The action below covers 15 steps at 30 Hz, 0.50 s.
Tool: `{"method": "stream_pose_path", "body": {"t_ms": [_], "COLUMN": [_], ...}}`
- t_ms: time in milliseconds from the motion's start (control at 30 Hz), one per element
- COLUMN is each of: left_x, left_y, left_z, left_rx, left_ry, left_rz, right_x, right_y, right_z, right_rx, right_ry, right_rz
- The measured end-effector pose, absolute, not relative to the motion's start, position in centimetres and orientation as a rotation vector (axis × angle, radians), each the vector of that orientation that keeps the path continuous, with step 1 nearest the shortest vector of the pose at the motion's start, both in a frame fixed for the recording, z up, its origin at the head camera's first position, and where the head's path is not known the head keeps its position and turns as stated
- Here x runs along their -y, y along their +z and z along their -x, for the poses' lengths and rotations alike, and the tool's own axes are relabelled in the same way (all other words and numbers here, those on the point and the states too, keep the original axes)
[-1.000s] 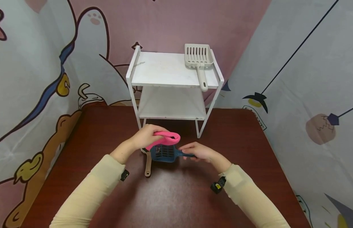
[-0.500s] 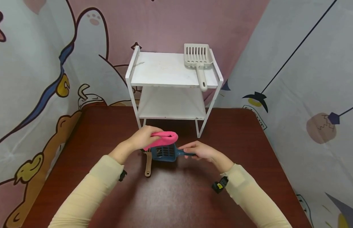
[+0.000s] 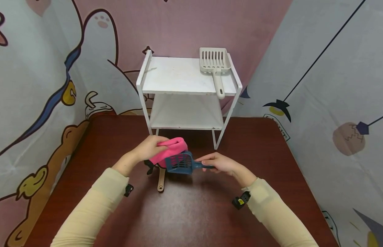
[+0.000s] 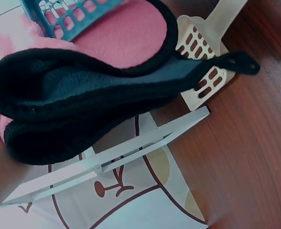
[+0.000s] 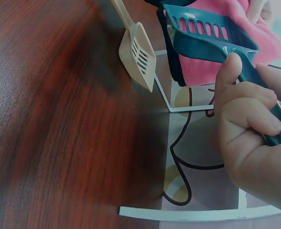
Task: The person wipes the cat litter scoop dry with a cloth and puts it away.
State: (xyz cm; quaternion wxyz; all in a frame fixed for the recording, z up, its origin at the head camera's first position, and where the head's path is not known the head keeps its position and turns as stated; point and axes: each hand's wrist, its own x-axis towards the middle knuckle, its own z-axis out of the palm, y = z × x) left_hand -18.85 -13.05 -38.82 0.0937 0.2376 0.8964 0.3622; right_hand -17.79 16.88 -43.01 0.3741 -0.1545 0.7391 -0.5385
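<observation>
Shift: since the earlier frame, the left hand point(image 3: 149, 149) and the pink cloth point(image 3: 171, 149) sit a little farther left in the head view; the dark trailing end of the cloth now shows below the hand, and pink appears through the slots of the blue litter scoop point(image 5: 200, 46), where dark showed before.
Left-hand grip: thumb and fingers pinch the pink cloth, near the centre of the head view.
Right-hand grip: fingers of the right hand point(image 3: 220, 163) are curled round the scoop's handle, the thumb lying along it toward the bowl.
Blue scoop: held tilted at the centre of the head view, bowl to the left, overlapping the cloth's lower right; whether the two touch, I cannot tell.
Pink cloth: folded, with black edging and a dark lining; a narrow dark tab points to the right in the left wrist view.
Beige scoop: this slotted beige scoop point(image 3: 161, 180) rests on the brown table point(image 3: 191, 212), just below the cloth in the head view, handle toward the lower edge.
White rack: the two-tier rack point(image 3: 176, 73) stands upper centre, an off-white slotted scoop point(image 3: 217, 73) lying on its top shelf at the right, handle overhanging the front edge.
Sleeves: both cream, rising from the lower corners.
</observation>
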Motion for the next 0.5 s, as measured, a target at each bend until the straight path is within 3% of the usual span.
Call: {"method": "stream_pose_path", "body": {"t_ms": [500], "left_x": [15.2], "left_y": [-39.3], "left_z": [19.6], "left_rx": [-2.575], "left_ry": [1.264], "left_rz": [-0.577], "right_x": [-18.1], "right_y": [-42.0], "right_z": [18.2], "right_rx": [-1.766], "right_ry": [-1.417], "right_rz": [0.515]}}
